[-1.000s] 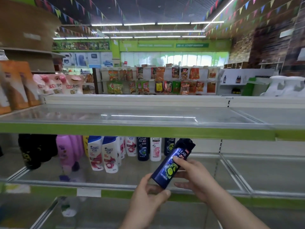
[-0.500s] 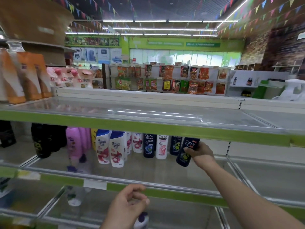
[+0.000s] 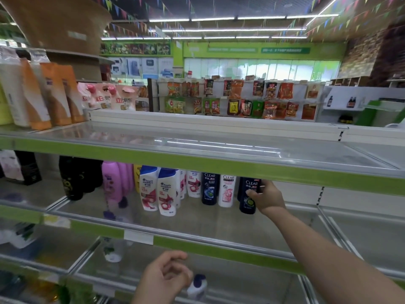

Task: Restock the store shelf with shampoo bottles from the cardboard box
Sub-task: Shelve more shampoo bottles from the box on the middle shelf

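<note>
Reaching under the green-edged top shelf (image 3: 197, 160) with the right grip (image 3: 266, 197), curling fingers and thumb round the upper half of a dark blue CLEAR shampoo bottle (image 3: 247, 205). Holding that bottle upright at the glass middle shelf (image 3: 197, 224), at the right end of the row, just beside a white CLEAR bottle (image 3: 227, 190) and slightly forward of it; not being able to tell about contact between base and glass. Sharing the row, further left, with another dark CLEAR bottle (image 3: 209, 187), white Head & Shoulders bottles (image 3: 166, 191), pink bottles (image 3: 111, 183) and black bottles (image 3: 74, 178). Hanging low before the bottom shelf (image 3: 252, 286) with the left grip (image 3: 163, 279), fingers loosely curled and pinching nothing, just beside a small white bottle with a purple cap (image 3: 198, 285).
</note>
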`<action>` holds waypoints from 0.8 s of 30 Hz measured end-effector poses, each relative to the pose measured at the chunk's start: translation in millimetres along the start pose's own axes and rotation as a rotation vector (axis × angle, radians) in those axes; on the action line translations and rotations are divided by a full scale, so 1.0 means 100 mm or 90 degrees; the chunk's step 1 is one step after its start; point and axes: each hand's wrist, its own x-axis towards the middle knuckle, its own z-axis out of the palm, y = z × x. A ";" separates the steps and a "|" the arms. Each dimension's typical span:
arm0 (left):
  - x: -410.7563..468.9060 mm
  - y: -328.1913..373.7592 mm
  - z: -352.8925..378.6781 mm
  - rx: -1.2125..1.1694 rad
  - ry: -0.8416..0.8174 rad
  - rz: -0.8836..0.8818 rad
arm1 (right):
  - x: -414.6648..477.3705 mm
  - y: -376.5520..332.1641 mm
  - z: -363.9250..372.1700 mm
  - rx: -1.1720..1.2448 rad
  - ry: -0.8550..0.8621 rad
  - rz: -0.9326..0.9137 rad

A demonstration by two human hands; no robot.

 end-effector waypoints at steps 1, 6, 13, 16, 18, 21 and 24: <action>-0.01 -0.03 0.01 0.003 0.000 -0.004 | 0.00 0.00 0.02 0.002 0.002 -0.002; -0.06 -0.23 0.03 0.028 0.006 -0.037 | 0.04 0.01 0.08 -0.007 0.009 -0.006; -0.04 -0.36 -0.03 0.021 0.010 -0.056 | 0.04 -0.04 0.18 -0.018 0.019 -0.001; -0.03 -0.45 -0.12 0.002 0.015 -0.071 | 0.04 -0.06 0.20 -0.024 0.033 0.005; -0.02 -0.52 -0.21 -0.006 0.000 -0.078 | 0.00 -0.07 0.20 -0.035 0.039 0.016; 0.02 -0.69 -0.39 -0.004 -0.036 -0.087 | -0.18 -0.11 0.19 -0.038 0.067 0.046; 0.10 -0.93 -0.63 0.009 -0.077 -0.113 | -0.54 -0.12 0.21 0.053 0.142 0.070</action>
